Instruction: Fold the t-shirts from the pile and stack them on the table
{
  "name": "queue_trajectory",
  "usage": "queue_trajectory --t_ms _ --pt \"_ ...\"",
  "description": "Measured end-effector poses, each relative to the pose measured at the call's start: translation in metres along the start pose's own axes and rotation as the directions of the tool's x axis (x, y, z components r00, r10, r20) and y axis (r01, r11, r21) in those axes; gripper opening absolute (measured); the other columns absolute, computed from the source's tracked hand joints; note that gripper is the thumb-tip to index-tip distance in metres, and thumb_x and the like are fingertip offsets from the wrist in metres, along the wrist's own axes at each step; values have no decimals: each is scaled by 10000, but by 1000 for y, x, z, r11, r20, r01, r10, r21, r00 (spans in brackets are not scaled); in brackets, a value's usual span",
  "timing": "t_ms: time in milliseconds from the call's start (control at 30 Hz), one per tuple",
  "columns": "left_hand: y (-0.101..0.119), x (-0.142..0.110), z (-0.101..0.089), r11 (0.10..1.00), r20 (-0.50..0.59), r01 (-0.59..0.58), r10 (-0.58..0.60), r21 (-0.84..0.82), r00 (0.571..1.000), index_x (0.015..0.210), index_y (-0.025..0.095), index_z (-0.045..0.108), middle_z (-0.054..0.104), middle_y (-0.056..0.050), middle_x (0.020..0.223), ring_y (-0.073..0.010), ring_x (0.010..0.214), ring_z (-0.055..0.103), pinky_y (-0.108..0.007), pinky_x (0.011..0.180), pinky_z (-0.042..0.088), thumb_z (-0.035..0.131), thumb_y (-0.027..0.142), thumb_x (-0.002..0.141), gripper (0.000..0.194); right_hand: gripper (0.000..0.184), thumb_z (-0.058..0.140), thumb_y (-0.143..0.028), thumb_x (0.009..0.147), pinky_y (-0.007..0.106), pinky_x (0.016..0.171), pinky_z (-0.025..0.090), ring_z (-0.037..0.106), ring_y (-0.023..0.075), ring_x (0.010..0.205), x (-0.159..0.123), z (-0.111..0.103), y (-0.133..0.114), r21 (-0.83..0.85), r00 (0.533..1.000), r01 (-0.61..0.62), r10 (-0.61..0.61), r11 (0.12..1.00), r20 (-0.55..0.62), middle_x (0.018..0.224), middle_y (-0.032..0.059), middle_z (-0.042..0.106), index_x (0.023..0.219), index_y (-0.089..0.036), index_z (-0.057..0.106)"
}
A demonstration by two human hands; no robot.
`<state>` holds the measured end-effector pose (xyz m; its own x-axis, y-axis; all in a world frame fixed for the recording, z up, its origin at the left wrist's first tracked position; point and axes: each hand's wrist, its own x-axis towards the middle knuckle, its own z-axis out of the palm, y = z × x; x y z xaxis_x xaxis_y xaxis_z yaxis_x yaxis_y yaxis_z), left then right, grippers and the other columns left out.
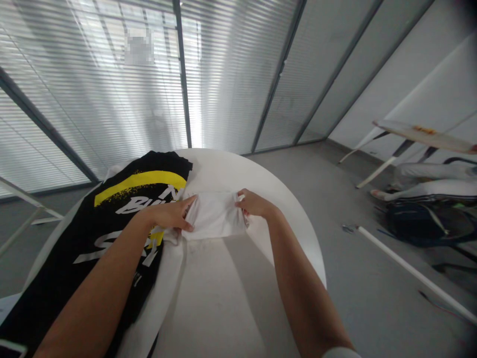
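Note:
A folded piece of white cloth [215, 216] lies on the round white table [238, 166], stretched between my two hands. My left hand [173, 215] grips its left edge between thumb and fingers. At the opposite edge, my right hand [254, 203] pinches the cloth near its upper corner. Under my left forearm spreads a black garment [112, 223] with a yellow band and white lettering. A strip of white fabric [167, 283] runs along the garment's right side toward me.
Glass partitions with blinds [231, 74] stand behind the table. On the right are another table [417, 132], a seated person's legs [432, 189] and a dark bag [413, 221]. A white pole [406, 266] crosses the floor area at the right.

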<state>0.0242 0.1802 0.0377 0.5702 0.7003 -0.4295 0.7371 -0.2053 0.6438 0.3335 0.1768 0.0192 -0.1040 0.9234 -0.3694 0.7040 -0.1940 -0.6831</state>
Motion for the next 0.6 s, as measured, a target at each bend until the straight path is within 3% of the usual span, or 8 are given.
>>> queue_trajectory --t_ms 100,267,333,367,433,500,567,600 --pt "4 -2 -1 987 13 15 -18 158 1000 1572 168 35 662 -127 1227 -235 959 645 -282 840 457 733 502 659 1197 345 512 -179 928 226 535 495 610 136 601 -3 -2 -4 126 999 -35 36 991 -6 787 42 654 1271 -162 474" --pt "13 -7 2 975 96 96 -117 200 988 1549 90 -85 742 -73 899 -224 804 676 -296 822 453 676 474 736 1178 413 583 -194 884 264 606 518 637 173 659 0 -6 7 -14 998 -61 61 998 28 792 47 680 1289 -184 503" --pt "19 -7 3 967 -3 100 -102 233 995 1560 114 77 731 -83 907 -240 839 674 -314 834 454 626 507 782 1031 409 590 -179 869 285 702 517 658 193 751 0 -9 12 -97 999 -40 38 995 -21 860 71 700 1273 -171 529" --pt "23 -6 3 960 -117 105 -76 260 990 1541 137 207 722 -94 938 -253 880 667 -330 849 452 581 535 814 909 407 576 -180 875 294 763 507 663 204 823 0 -11 12 -148 997 -21 9 989 -80 923 91 704 1278 -159 531" --pt "31 -2 7 942 -402 131 4 309 916 1423 175 439 695 -108 995 -274 972 640 -367 894 442 464 546 890 650 409 520 -208 910 300 870 464 645 217 972 0 -13 8 -253 973 18 -76 967 -219 1060 130 689 1312 -136 509" --pt "38 6 14 928 -623 135 121 348 773 1313 181 540 663 -121 1066 -283 1075 591 -402 962 417 373 483 947 502 418 446 -244 953 300 926 426 612 219 1064 0 -10 -1 -305 941 62 -158 950 -301 1150 144 659 1355 -136 470" --pt "39 18 27 904 -695 78 266 421 668 1280 165 562 615 -142 1185 -280 1191 514 -420 1051 359 337 417 972 458 414 393 -273 982 306 957 399 577 220 1117 1 2 -11 -343 927 126 -234 931 -295 1192 137 635 1375 -161 453" --pt "37 24 34 888 -680 38 323 459 658 1301 159 550 591 -148 1238 -277 1235 480 -423 1081 333 326 402 978 463 410 380 -293 991 317 971 387 555 228 1142 2 11 -16 -374 922 151 -266 915 -280 1210 136 622 1377 -177 456"
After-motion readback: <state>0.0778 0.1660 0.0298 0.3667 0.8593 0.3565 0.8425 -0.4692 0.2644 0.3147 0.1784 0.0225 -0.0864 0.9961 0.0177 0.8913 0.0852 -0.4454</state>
